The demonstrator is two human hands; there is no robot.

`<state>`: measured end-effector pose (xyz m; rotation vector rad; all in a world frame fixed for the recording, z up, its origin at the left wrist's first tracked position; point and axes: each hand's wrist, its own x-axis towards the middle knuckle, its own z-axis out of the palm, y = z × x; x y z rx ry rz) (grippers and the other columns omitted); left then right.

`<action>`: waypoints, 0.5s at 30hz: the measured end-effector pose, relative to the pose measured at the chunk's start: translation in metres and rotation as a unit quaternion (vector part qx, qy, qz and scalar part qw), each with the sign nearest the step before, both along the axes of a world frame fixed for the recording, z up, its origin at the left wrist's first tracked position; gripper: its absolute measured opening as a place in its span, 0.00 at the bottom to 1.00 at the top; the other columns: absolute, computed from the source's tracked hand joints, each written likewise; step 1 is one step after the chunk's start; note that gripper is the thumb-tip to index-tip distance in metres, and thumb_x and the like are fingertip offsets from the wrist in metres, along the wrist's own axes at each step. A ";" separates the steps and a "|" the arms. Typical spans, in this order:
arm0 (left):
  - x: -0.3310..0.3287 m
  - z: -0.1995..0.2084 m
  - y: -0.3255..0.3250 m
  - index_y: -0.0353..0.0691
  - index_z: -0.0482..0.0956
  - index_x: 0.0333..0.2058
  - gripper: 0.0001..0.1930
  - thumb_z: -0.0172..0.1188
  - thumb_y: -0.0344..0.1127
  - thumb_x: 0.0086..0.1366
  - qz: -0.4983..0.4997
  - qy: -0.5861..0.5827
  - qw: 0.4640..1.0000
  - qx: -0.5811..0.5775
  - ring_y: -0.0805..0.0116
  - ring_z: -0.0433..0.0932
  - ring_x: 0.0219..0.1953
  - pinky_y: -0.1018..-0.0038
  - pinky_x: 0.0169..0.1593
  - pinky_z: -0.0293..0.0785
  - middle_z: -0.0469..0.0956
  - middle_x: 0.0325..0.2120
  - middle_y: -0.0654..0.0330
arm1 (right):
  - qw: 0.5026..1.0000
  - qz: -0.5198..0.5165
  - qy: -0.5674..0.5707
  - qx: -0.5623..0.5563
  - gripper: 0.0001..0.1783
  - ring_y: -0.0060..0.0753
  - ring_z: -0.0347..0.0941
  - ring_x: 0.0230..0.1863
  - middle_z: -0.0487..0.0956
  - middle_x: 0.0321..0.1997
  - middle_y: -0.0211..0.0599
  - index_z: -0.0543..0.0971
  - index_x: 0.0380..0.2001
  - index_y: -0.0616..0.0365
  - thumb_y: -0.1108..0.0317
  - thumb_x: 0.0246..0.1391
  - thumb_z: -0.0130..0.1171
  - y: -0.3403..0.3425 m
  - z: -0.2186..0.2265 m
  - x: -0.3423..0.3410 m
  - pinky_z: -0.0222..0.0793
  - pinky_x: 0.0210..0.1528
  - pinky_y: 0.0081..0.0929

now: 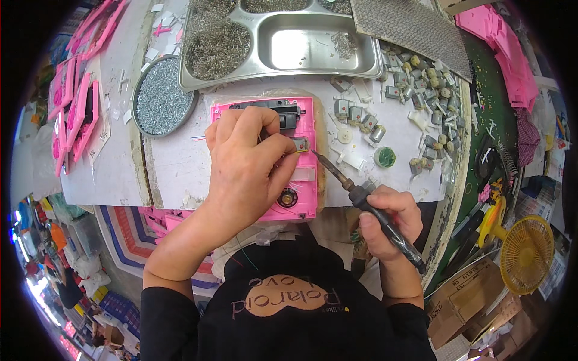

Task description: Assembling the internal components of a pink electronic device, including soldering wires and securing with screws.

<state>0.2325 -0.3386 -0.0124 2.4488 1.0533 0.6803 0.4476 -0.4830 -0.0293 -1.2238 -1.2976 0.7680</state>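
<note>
We have the pink shell (311, 195) lying on the tabletop (180, 153) right in front of us, with a small motor (301, 144) at its right side, below the black box (289, 112). Our left hand (245, 150) arches over the shell, thumb and forefinger bent in at the motor's left end; we cannot tell whether they pinch the motor itself or something hidden beneath them. Our right-hand (391, 216) fingers are wrapped around the handle of the iron (360, 195), and its tip points up and leftward, just beside the motor's right end; whether it touches is too fine to tell.

The step in hand looks like soldering at the motor. To do it well, we should keep the left fingers steady and behind the joint, clear of the hot tip. A light, brief touch should serve best: pressing hard or lingering could soften the pink plastic around the motor. We do well to steady the right wrist, approach from the open right side as now, and lift the tip straight off, keeping it away from the loose motors (361, 117) beyond.
</note>
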 end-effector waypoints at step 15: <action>0.000 0.002 0.002 0.43 0.84 0.28 0.07 0.73 0.30 0.49 -0.005 0.004 1.000 -0.001 0.59 0.68 0.41 0.63 0.47 0.60 0.71 0.36 0.62 | 1.000 -0.007 -0.023 0.004 0.14 0.20 0.64 0.18 0.74 0.21 0.31 0.79 0.41 0.63 0.74 0.53 0.70 0.005 0.000 -0.003 0.57 0.21 0.20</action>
